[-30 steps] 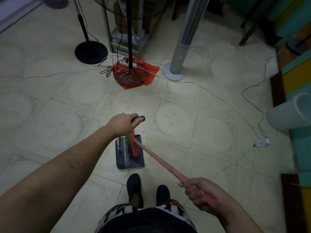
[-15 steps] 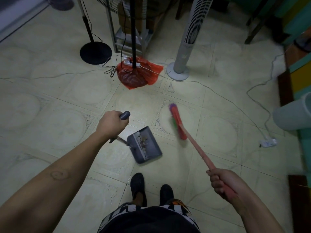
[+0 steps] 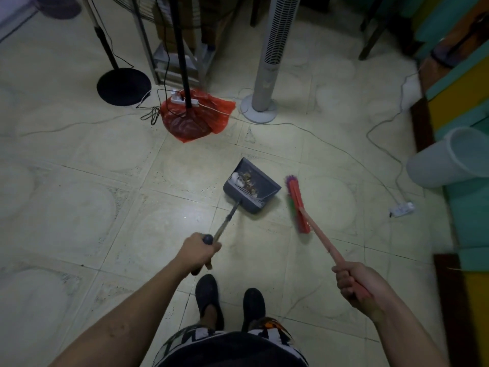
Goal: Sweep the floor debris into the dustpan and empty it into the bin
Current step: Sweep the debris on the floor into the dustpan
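The dustpan (image 3: 251, 188) is gripped by its handle in the left hand (image 3: 201, 251), the broom (image 3: 297, 205) in the right hand (image 3: 354, 284), with debris (image 3: 247, 178) carried just ahead of both; spillage is risked if it is tilted before the bin (image 3: 449, 160).

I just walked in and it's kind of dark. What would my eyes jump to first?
Probably the bright red bag on the floor at the top middle. Next comes the grey dustpan in the centre with debris in it, gripped by the left hand. The red broom is just right of it, gripped by the right hand.
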A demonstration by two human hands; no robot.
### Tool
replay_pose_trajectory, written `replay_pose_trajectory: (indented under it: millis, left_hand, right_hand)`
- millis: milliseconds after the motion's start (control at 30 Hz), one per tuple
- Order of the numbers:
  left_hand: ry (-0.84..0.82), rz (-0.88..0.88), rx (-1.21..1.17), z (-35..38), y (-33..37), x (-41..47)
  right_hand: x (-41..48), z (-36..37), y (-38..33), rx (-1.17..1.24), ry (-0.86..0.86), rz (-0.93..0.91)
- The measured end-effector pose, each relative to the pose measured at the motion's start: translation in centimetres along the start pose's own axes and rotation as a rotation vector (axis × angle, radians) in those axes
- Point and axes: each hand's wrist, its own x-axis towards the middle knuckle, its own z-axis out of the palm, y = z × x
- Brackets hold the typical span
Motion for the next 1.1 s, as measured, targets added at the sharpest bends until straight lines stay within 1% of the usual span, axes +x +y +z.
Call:
replay_pose_trajectory:
  millis: [33, 100, 167, 233, 367, 500, 567, 733, 867, 933, 1100]
  left_hand:
    - [-0.039, -0.062, 0.027, 0.6, -0.7, 0.2]
    - [-0.040, -0.135, -0.022, 0.9, -1.7, 0.8]
    - [-0.032, -0.140, -0.119, 1.0, -1.9, 1.2]
    - [0.000, -0.122, -0.153, 1.4, -1.2, 1.3]
    - [0.158, -0.074, -0.251, 1.6, 1.1, 1.8]
    - [0.428, -0.040, -0.333, -0.7, 5.8, 2.0]
    - [0.485, -0.054, -0.335, -2.0, 6.6, 1.3]
    - [0.562, -0.082, -0.231, -4.8, 4.4, -1.6]
    - [0.626, -0.068, -0.073, -6.6, 3.6, -4.5]
    - [0.670, -0.090, -0.014, -7.2, 2.9, -5.8]
    - [0.773, -0.149, 0.061, -8.5, 0.9, -8.3]
  right_hand:
    - [0.2, -0.3, 0.1, 0.004, 0.009, 0.005]
    - [0.5, -0.6, 0.1, 0.011, 0.019, 0.008]
    - [0.6, -0.9, 0.1, 0.002, 0.019, -0.002]
    - [0.8, -1.2, 0.3, -0.023, 0.039, -0.013]
    - [1.2, -1.5, -0.1, -0.105, 0.075, -0.050]
    - [1.2, -1.2, -1.8, -0.183, 0.080, -0.090]
    - [1.4, -0.7, -2.9, -0.252, 0.091, -0.127]
    - [3.2, 0.8, -5.4, -0.410, 0.076, -0.225]
    - [6.0, 2.0, -6.9, -0.551, 0.094, -0.276]
    - [7.7, 2.6, -7.0, -0.619, 0.103, -0.305]
    - [11.1, 3.9, -6.8, -0.875, 0.118, -0.347]
